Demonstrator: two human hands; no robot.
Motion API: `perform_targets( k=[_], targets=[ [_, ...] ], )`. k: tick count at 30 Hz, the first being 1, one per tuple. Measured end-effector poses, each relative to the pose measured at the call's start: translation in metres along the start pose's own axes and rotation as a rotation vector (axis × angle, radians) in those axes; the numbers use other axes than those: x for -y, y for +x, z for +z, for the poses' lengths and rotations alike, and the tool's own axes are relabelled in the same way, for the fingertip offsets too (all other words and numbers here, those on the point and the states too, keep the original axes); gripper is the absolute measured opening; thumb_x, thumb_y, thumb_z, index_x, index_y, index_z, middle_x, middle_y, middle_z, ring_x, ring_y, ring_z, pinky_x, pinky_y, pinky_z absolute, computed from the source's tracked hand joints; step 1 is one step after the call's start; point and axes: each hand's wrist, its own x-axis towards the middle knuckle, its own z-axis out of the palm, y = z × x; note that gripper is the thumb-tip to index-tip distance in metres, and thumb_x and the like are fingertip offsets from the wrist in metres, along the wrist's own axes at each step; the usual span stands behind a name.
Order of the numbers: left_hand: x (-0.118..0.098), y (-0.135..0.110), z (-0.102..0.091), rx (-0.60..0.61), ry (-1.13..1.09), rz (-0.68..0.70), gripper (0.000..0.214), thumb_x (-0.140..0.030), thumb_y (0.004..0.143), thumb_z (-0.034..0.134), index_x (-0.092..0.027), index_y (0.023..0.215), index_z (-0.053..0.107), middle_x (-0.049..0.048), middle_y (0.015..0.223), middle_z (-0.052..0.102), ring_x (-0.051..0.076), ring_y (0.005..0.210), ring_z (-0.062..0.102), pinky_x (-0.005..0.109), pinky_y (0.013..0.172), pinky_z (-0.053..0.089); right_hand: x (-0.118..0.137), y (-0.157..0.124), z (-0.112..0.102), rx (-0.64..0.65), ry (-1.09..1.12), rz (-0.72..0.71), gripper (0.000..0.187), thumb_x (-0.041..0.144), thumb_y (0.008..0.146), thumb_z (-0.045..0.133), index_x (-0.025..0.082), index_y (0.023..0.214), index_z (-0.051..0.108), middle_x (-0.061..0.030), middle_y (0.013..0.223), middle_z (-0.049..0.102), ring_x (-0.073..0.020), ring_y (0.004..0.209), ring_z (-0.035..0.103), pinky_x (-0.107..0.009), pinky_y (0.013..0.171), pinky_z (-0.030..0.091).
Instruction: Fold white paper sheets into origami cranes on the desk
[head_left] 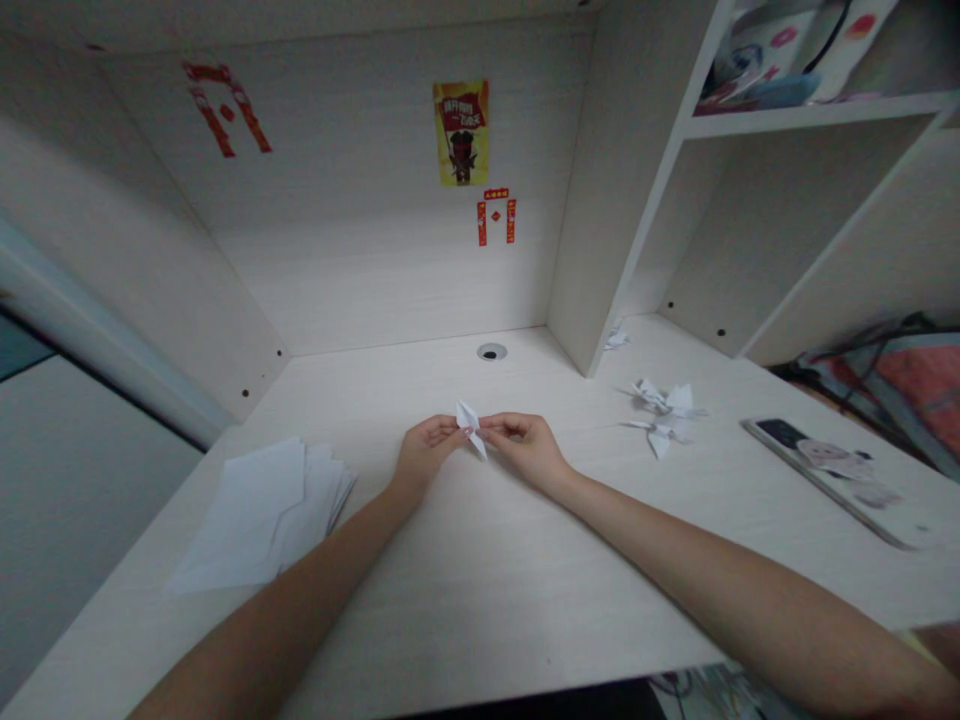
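Between my two hands, just above the middle of the desk, is a small white origami crane (468, 418) with pointed wings, one up and one down. The fingers of my left hand (426, 450) pinch it from the left. From the right, my right hand (529, 446) pinches it too, thumb and forefinger closed on it. My fingertips hide part of its middle. Several similar white paper cranes (663, 410) lie on the desk to the right. Left of my left forearm rests a loose stack of white paper sheets (262, 510).
A phone in a decorated case (840, 480) lies at the right. Behind it are a shelf divider (637, 190) and a reddish cloth item (900, 390). A round cable hole (492, 352) sits near the back panel, and another bit of folded paper (616, 337) is by the divider.
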Motion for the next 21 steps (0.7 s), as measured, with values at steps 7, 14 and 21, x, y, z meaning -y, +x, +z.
perform_targets(
  k=[7, 14, 21],
  targets=[
    [0.004, 0.001, -0.001, 0.040, 0.063, -0.016, 0.027, -0.036, 0.063, 0.072, -0.013, 0.078, 0.069, 0.0059, 0.079, 0.070, 0.017, 0.072, 0.063, 0.027, 0.071, 0.046, 0.000, -0.004, -0.002, -0.054, -0.241, -0.190, 0.017, 0.030, 0.075, 0.062, 0.023, 0.086, 0.073, -0.0051, 0.081, 0.072, -0.0178, 0.069, 0.063, -0.029, 0.064, 0.047],
    [0.003, 0.001, 0.000, 0.035, 0.063, 0.002, 0.028, -0.039, 0.064, 0.070, -0.013, 0.073, 0.069, 0.0035, 0.071, 0.068, 0.015, 0.065, 0.059, 0.025, 0.063, 0.044, 0.002, -0.005, 0.000, -0.075, -0.220, -0.183, 0.029, 0.035, 0.077, 0.060, 0.020, 0.100, 0.068, -0.0031, 0.075, 0.070, -0.0151, 0.067, 0.061, -0.027, 0.066, 0.046],
    [-0.007, -0.003, 0.003, -0.058, 0.019, 0.016, 0.025, -0.037, 0.059, 0.072, -0.013, 0.063, 0.067, 0.0011, 0.058, 0.062, 0.013, 0.058, 0.053, 0.023, 0.057, 0.042, 0.008, -0.006, -0.002, -0.013, -0.357, -0.186, 0.022, 0.043, 0.075, 0.062, 0.024, 0.080, 0.073, -0.0033, 0.071, 0.069, -0.0154, 0.063, 0.055, -0.026, 0.058, 0.040]
  ],
)
